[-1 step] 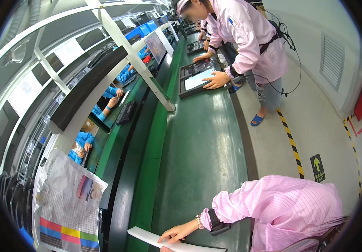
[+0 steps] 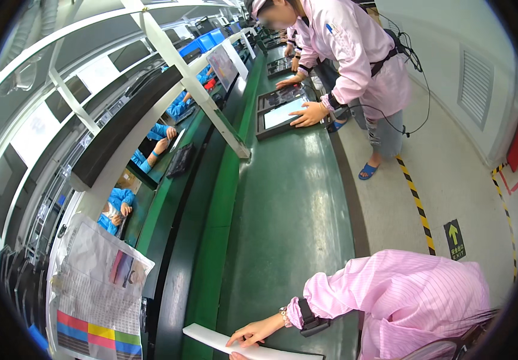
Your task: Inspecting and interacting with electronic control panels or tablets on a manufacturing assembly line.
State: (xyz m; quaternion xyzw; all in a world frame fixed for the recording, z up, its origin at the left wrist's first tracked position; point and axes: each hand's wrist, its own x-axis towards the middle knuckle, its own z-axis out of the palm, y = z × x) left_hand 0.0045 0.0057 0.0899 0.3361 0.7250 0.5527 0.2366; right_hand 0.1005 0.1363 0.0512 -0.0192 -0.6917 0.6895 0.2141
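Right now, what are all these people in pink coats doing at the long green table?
At the bottom, the person's right hand rests its fingers on a flat white sheet lying on the long green belt. Only a tip of the left hand shows at the picture's edge, touching that sheet. Further along, a co-worker in pink leans over the belt with a hand on a dark tray holding a flat panel. Workers in blue sit across the line.
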